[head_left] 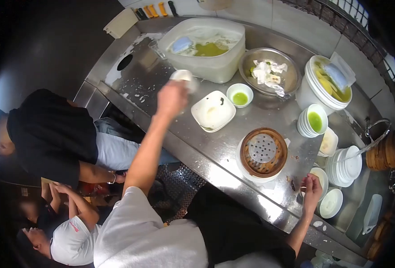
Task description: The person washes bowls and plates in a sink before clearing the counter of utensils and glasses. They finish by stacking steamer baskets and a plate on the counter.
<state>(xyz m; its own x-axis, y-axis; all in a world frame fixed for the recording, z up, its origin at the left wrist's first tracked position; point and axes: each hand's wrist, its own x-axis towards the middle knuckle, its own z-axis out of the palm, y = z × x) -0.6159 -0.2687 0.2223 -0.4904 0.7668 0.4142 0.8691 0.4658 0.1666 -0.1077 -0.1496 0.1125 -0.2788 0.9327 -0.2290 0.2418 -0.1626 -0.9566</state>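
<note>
My left hand (pixel 173 98) grips a small white bowl (pixel 182 76), both smeared by motion, over the steel counter below the soapy tub (pixel 202 62). Close to it lie a squarish white dish (pixel 213 111) with dark scraps and a small bowl of green liquid (pixel 240 96). My right hand (pixel 312 190) is closed, its fingers curled together in front of a white bowl (pixel 322 178); what they hold, if anything, is hidden. Another white bowl (pixel 330 203) sits beside that hand. Between my hands, a bamboo steamer (pixel 273 167) with a perforated metal disc rests on a white dish.
A steel basin (pixel 271 91) holds crumpled white tissues. Behind stands a white bucket (pixel 316 89) of yellow-green liquid. Stacked bowls (pixel 312 123) and plates (pixel 345 165) line the right, near a faucet (pixel 378 127) and sink. A person in black (pixel 50 134) stands at left, others beyond.
</note>
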